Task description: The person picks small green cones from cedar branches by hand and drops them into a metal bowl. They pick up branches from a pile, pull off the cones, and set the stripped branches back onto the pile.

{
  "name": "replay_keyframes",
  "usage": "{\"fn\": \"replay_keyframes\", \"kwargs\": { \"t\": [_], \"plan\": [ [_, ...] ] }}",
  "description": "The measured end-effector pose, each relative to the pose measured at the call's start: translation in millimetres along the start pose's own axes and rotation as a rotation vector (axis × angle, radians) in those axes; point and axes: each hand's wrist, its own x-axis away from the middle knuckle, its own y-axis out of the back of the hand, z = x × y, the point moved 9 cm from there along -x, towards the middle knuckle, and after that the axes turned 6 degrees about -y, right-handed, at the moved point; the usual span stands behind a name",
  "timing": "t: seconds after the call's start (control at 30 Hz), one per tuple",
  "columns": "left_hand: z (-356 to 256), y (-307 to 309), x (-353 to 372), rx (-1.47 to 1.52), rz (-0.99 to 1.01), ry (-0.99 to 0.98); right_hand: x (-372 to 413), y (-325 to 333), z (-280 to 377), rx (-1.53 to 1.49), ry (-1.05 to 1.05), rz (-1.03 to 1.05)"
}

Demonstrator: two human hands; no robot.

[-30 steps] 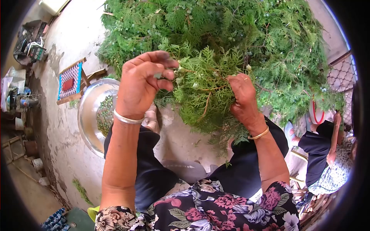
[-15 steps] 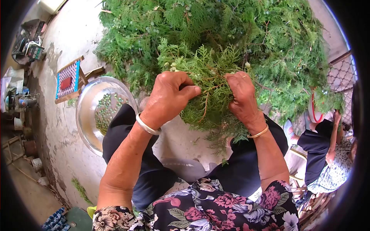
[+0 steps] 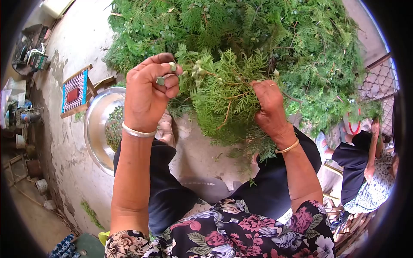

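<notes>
Small pale green cones [image 3: 173, 66] are held between the curled fingers of my left hand [image 3: 148, 90], which is raised left of the sprig. My right hand [image 3: 271, 105] pinches the stem of a leafy evergreen sprig [image 3: 228, 86], holding it over my knees. More green cones [image 3: 198, 71] sit on the sprig's left side. Below and left of my left hand stands a wide metal basin [image 3: 95, 129] with many small green cones [image 3: 114, 129] in it. My forearm and knee hide part of the basin.
A big heap of cut evergreen branches [image 3: 241, 26] lies in front of me. A small woven stool [image 3: 76, 92] stands beyond the basin. At the right sits another person [image 3: 365, 172] near a wire mesh fence [image 3: 380, 84]. Assorted household items line the left wall.
My left hand has moved left, away from the sprig, and now shows cones in its fingers. My right hand keeps its hold on the sprig in nearly the same place.
</notes>
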Motion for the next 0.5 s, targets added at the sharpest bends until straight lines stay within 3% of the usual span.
{"fn": "replay_keyframes", "kwargs": {
  "t": [0.2,0.27,0.3,0.5],
  "plan": [
    [33.6,-12.2,10.1,-0.255,0.146,0.138,-2.3,-3.5,3.7,0.011,-0.007,0.041],
    [19.8,-32.7,11.4,-1.047,0.313,-0.345,-3.2,-1.4,8.2,0.026,0.029,0.008],
    [21.2,-36.4,14.5,-1.230,0.300,-0.327,-3.7,-1.0,8.8,0.026,0.029,0.008],
    [11.8,-41.1,19.0,-1.118,0.197,-0.542,-3.6,-0.3,11.6,0.003,0.042,0.005]
  ]
}}
